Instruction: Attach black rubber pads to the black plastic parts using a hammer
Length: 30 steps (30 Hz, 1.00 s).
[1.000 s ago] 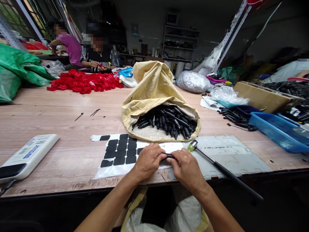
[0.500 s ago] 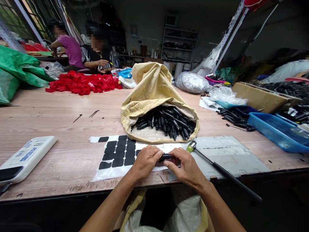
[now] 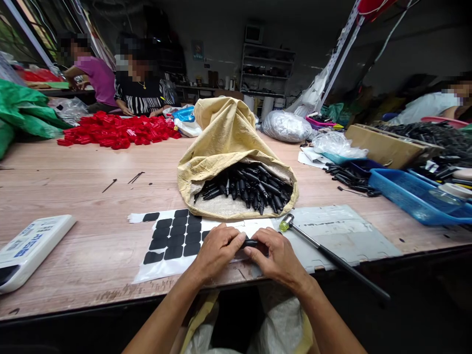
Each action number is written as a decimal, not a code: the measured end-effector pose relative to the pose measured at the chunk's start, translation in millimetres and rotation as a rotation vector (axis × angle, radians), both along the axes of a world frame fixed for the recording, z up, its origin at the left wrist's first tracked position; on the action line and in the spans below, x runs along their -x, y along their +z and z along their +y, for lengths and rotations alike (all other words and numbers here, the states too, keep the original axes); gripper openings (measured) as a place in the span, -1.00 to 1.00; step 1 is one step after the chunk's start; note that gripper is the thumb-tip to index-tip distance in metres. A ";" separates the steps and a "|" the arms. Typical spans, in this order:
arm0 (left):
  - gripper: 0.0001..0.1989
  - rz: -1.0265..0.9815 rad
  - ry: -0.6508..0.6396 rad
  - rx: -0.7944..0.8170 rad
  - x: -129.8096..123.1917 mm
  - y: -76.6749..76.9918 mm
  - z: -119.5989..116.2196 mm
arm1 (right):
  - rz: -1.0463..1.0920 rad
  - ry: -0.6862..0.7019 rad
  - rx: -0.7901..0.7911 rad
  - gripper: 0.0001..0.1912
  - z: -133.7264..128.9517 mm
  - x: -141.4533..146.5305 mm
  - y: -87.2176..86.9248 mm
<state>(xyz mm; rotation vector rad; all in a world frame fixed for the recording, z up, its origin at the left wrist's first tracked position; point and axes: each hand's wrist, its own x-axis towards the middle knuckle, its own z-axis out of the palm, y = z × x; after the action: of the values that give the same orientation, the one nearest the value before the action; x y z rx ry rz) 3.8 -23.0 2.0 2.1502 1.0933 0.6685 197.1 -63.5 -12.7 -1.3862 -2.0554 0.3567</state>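
Holding a slim black piece (image 3: 251, 243) level above the near edge of a wood-grain table (image 3: 92, 196), we pinch one end in our left hand (image 3: 217, 248) and the other in our right hand (image 3: 276, 253), fingers curled narrow at both ends. Directly beyond our hands, a yellow woven sack (image 3: 224, 142) lies with its mouth toward us, a heap of black parts (image 3: 250, 189) filling its opening above the pale lining.

To the right of our hands, a hammer (image 3: 332, 255) rests across a grey sheet (image 3: 342, 236). Farther right, a blue tray (image 3: 409, 194) holds a clear round item (image 3: 444, 196) toward its far right end, near more loose black parts. A clear plastic bag (image 3: 286, 125), tightly packed with contents we cannot make out, sits past the sack's right side.

Left of our hands, black stickers (image 3: 179, 233) with rounded corners line a white backing sheet (image 3: 158, 270), and a white device (image 3: 33, 250) lies farther left. Red pieces (image 3: 118, 130) are piled beyond, in front of a person in a striped top (image 3: 142, 93). Below our hands, a pale bag with yellow edging (image 3: 276, 314) gapes open, its interior too dark to read.
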 end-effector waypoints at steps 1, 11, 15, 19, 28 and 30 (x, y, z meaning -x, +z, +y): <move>-0.61 -0.008 -0.007 -0.001 0.1 0.0 -0.6 | 0.001 -0.002 0.001 -0.80 -0.3 0.0 0.4; -0.71 0.018 -0.040 -0.099 -0.3 -5.6 -0.7 | -0.057 0.042 0.015 -0.79 -1.2 1.3 3.7; -0.68 0.081 -0.044 -0.140 -1.3 -5.7 -1.7 | -0.105 0.061 -0.015 -0.82 -2.0 1.4 1.5; -0.66 0.117 -0.088 -0.143 -2.1 -4.5 -2.2 | -0.106 0.063 -0.064 -0.81 -3.6 0.6 -0.7; -0.64 0.079 -0.074 -0.144 -2.3 -8.8 1.0 | -0.100 0.020 -0.046 -0.76 -5.0 5.0 2.9; -0.64 0.047 -0.080 -0.130 -1.0 -6.7 0.2 | -0.090 0.019 -0.055 -0.79 -7.4 5.0 5.7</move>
<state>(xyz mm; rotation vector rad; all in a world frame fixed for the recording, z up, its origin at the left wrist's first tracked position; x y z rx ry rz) 4.8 -22.8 -4.6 2.3181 1.0073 0.6715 192.1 -70.9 -7.0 -1.3726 -2.1362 0.2479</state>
